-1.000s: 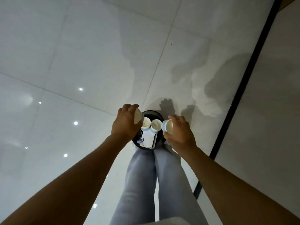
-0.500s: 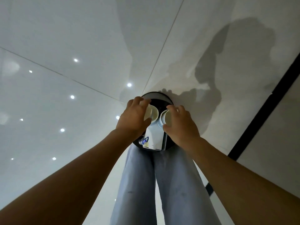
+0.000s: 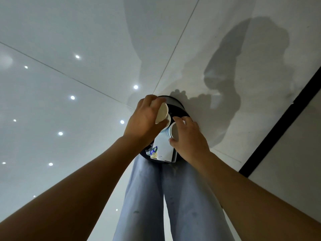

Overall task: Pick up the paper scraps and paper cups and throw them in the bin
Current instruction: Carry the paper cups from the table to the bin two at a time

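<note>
Head view looks down past both forearms to a round black bin (image 3: 175, 103) standing on the glossy white tiled floor (image 3: 69, 40), just beyond the person's knees in pale blue jeans (image 3: 173, 197).

Both hands are over the bin's mouth, close together but not touching. Left hand (image 3: 144, 119) has its fingers and thumb curled round a white paper cup (image 3: 161, 113), held tilted on its side with its open mouth turned toward the right hand. Right hand (image 3: 188, 138) pinches a second paper cup (image 3: 174, 132) between thumb and fingers, also tipped sideways, its mouth facing the left hand. The two cups lie just beside each other; whether they touch cannot be told. Another pale cup rim peeks out right under the left hand's cup.

Below the hands, inside the bin, a white sheet of paper (image 3: 163, 148) leans against the near wall, and small scraps with blue and yellow print (image 3: 153, 152) sit beneath the left wrist.

A black strip (image 3: 278, 131) runs across the floor to the right of the right hand. Shadows of the person fall on the tiles beyond the bin.
</note>
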